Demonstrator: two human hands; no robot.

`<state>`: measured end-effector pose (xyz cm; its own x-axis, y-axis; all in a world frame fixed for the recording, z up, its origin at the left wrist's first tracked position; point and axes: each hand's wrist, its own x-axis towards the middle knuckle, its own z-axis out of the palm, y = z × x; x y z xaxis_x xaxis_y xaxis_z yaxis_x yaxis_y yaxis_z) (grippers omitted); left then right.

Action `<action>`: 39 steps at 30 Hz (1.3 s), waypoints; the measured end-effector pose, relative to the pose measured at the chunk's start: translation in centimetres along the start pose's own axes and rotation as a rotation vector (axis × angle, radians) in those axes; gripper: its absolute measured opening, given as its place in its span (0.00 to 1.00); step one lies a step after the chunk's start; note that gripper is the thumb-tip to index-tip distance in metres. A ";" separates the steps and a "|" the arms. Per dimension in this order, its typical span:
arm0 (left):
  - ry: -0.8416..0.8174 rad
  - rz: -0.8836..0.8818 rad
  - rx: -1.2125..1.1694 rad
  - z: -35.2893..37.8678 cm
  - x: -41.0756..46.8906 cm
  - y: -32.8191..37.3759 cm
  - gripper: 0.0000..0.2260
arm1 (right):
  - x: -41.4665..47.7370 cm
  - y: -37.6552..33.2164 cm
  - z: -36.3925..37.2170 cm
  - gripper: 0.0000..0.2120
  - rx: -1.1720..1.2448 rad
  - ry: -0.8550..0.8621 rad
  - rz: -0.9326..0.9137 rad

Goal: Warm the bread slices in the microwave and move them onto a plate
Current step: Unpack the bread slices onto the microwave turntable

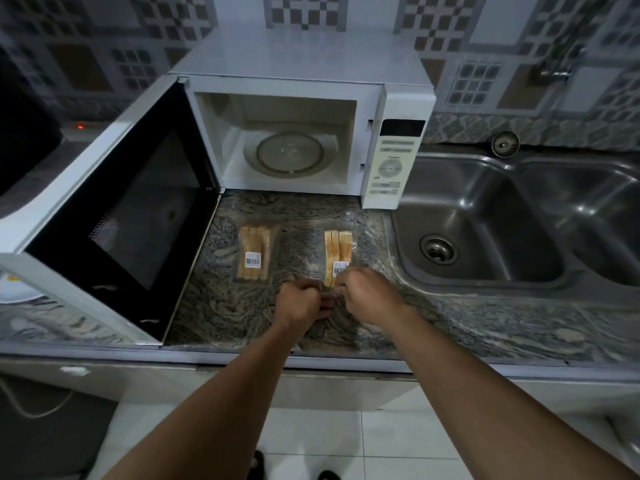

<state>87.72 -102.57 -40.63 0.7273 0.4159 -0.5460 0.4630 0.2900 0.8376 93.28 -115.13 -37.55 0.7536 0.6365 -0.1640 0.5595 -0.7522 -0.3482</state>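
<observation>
On the speckled grey stone desk point(294, 209), in the middle of the frame, lie two flat packs of clear, glossy plastic. The left pack point(254, 252) holds rectangular, pale brown bread slices set side by side, and it carries a white barcode label. The right pack point(339, 249) holds the same kind of slices, with its own label near the lower end. The left grip point(299, 301) and the right grip point(367, 292) are both clenched, knuckles up, almost touching each other. They pinch the thin plastic at the lower end of the right pack. Above the packs stands the white, box-shaped microwave point(301, 64). Its door point(114, 216), with a dark window, is swung fully open toward the left of the frame. In the smooth cream cavity lies a round glass turntable point(289, 154). At the right a shiny steel sink point(485, 209) with rounded basins is sunk in the desk.
</observation>
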 end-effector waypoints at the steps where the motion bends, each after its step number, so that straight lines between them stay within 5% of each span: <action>1: -0.018 -0.010 -0.032 0.0 0.1 -0.1 0.11 | 0.0 0.0 0.1 0.09 -0.020 0.005 0.014; 7: -0.081 -0.007 -0.099 0.1 0.0 -0.4 0.20 | 0.2 -0.6 -0.1 0.11 -0.107 0.008 -0.013; 13: -0.071 -0.007 -0.078 0.1 -0.1 -0.3 0.06 | 0.1 -0.9 -0.4 0.12 -0.130 0.038 -0.057; 18: 0.003 0.017 0.006 -0.1 -0.1 -0.5 0.05 | -0.5 -1.2 -1.0 0.15 -0.181 0.141 -0.160; 23: 0.241 0.435 0.674 -1.1 -1.3 0.5 0.16 | -0.7 -0.8 -1.3 0.15 -0.233 0.359 -0.248; 29: 0.223 0.882 0.868 -0.9 -1.1 4.2 0.16 | 0.2 -0.2 -2.3 0.12 -0.233 0.555 -0.256; 36: 0.175 1.046 0.753 -0.9 0.8 6.6 0.06 | 0.3 -1.0 -3.1 0.20 0.281 0.723 0.120; 39: 0.155 1.040 0.697 -0.8 1.5 7.6 0.06 | 0.9 -1.5 -2.5 0.20 0.387 0.662 0.285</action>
<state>91.99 -99.06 -35.10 0.8622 0.2842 0.4193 -0.0889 -0.7300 0.6777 93.96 -113.85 -34.91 0.9643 0.1063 0.2426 0.2485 -0.6804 -0.6895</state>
